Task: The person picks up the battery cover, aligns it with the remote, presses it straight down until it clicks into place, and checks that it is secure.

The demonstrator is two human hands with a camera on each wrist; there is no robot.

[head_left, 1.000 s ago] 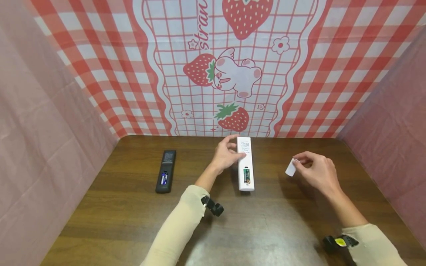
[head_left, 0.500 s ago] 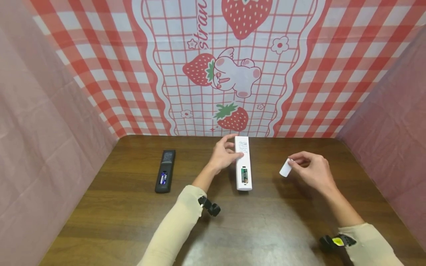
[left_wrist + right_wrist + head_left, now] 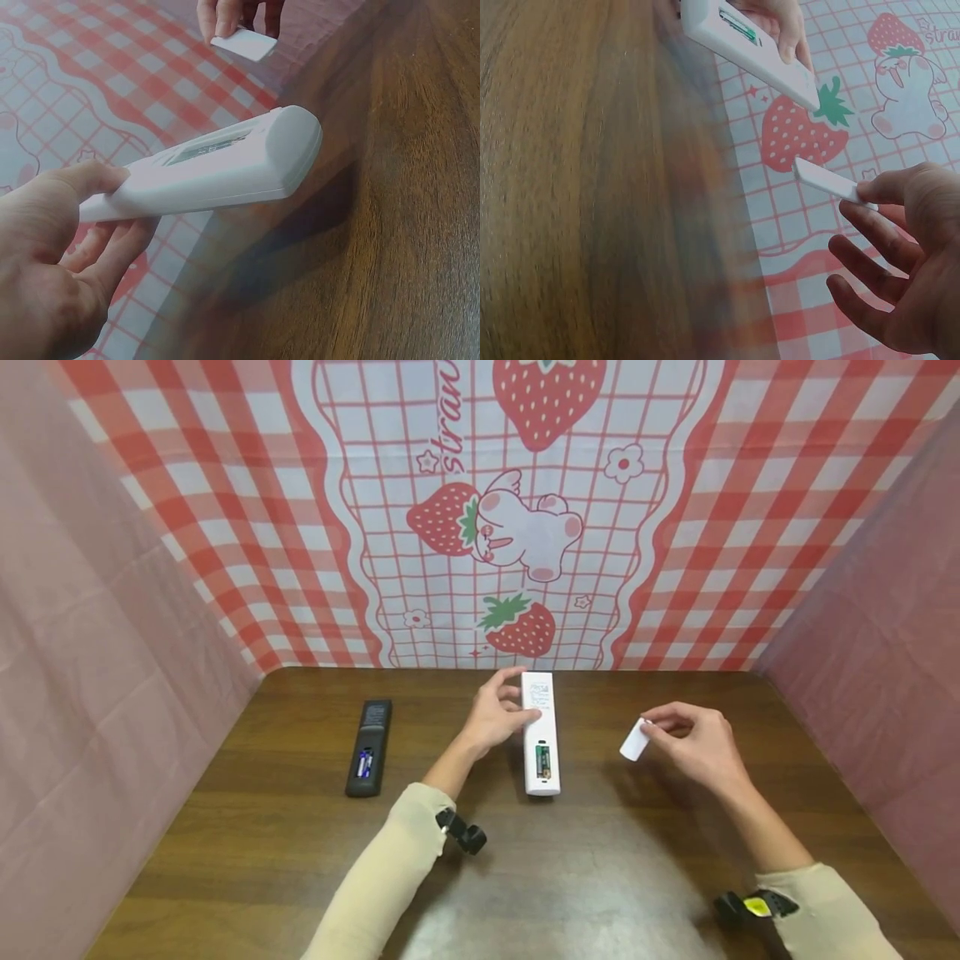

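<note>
My left hand (image 3: 491,714) grips a white remote control (image 3: 538,727) by its far half, thumb on the back face and fingers beneath. In the left wrist view the remote (image 3: 202,176) is raised above the table, its near end pointing away from the palm. Its battery compartment faces up uncovered, with green batteries (image 3: 543,760) inside. To the right, my right hand (image 3: 697,743) pinches a small white battery cover (image 3: 634,740) between thumb and index finger. The other fingers hang loosely bent in the right wrist view, and the cover (image 3: 831,182) is apart from the remote.
A black remote (image 3: 368,747) lies back-up on the left of the wooden table (image 3: 570,877), its compartment uncovered with blue batteries (image 3: 364,763) in it. Behind the table's far edge hangs a strawberry-print cloth (image 3: 495,527). Pink curtains (image 3: 877,610) flank both sides.
The right hand has brought the battery cover a little to the left. The left hand and white remote have shifted slightly left in the view, as has the whole scene by a smaller amount.
</note>
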